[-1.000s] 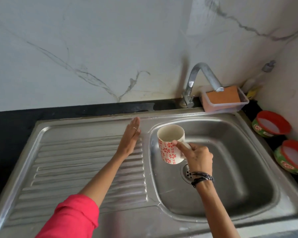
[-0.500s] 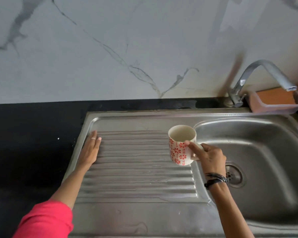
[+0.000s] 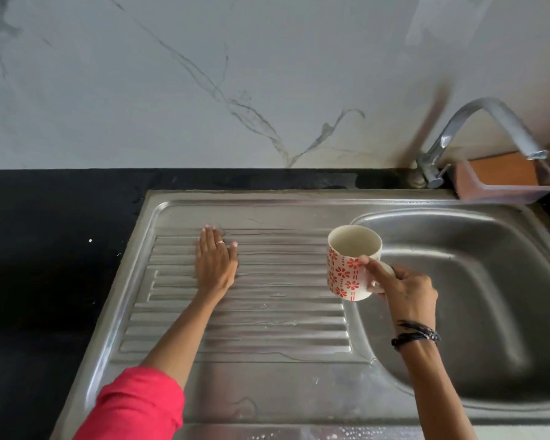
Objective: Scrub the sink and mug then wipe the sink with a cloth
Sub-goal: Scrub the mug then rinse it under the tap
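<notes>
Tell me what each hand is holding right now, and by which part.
The right hand holds the floral mug upright by its handle, above the sink's edge. The left hand holds nothing; it lies flat on the ribbed drainboard.

Left hand (image 3: pixel 216 265) now seemingly mid-drainboard (image 3: pixel 267 312).

Drainboard (image 3: pixel 267 312): ribbed, mostly open; left hand (image 3: pixel 215 265) lies flat on its upper left ribs. Basin (image 3: pixel 489 312): bare on the right and at the back; right hand (image 3: pixel 407 290) holds a mug (image 3: pixel 350 265) upright over its left rim. Tap (image 3: pixel 477 128) arches over the back right corner, spout above a sponge tray (image 3: pixel 505 182). Black counter (image 3: pixel 45 249) at left: open.
</notes>
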The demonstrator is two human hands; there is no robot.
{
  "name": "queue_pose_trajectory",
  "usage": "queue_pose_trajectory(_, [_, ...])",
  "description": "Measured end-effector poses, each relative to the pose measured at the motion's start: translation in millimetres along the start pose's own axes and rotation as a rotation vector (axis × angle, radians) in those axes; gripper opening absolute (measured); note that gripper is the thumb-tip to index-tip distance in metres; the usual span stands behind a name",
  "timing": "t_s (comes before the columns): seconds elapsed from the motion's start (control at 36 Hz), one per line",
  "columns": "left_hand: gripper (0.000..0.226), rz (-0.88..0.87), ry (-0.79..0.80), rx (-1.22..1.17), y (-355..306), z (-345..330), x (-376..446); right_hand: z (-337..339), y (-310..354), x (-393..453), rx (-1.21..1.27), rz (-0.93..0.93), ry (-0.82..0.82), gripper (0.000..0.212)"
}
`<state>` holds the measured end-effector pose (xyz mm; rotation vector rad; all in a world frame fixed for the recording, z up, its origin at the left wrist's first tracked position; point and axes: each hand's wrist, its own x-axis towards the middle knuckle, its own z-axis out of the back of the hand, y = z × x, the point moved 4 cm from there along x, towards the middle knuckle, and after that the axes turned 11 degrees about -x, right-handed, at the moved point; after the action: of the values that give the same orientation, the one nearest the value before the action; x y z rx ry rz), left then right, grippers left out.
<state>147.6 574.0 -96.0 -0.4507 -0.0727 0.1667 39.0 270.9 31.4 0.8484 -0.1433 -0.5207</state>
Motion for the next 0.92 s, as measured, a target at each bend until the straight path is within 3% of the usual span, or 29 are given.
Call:
queue_pose_trajectory(0.11, [0.057,-0.117,0.048,-0.097,-56.5,-20.3,-15.9,23.8,-16.8,7.7,-0.027,-0.032,0.011,0.063])
queue_pose_trajectory(0.19, [0.055,-0.321,0.193,-0.137,-131.3,-53.6,-38.1,43.9,-26.6,13.6,-0.066,-0.011,0.002,0.054])
queue_pose_trajectory(0.28, [0.055,-0.363,0.347,-0.179,-190.1,-83.3,-47.4,60.7,-31.4,16.9,-0.082,0.029,-0.019,0.051])
queue_pose_trajectory(0.42, [0.054,-0.477,0.461,-0.319,-209.2,-84.3,-51.3,80.1,-35.7,18.8,-0.060,0.066,0.025,0.040])
queue_pose_trajectory(0.58, [0.053,-0.349,0.267,-0.373,-142.6,-42.7,-58.0,68.6,-33.2,16.2,0.004,0.081,0.070,0.048])
queue_pose_trajectory(0.78, [0.052,0.027,0.085,-0.271,0.6,17.1,-66.5,35.0,-6.9,0.4,0.070,0.120,0.135,0.053])
queue_pose_trajectory(0.92, [0.053,0.204,0.061,-0.160,78.3,52.4,-78.4,12.5,11.5,-14.8,0.082,0.134,0.183,0.046])
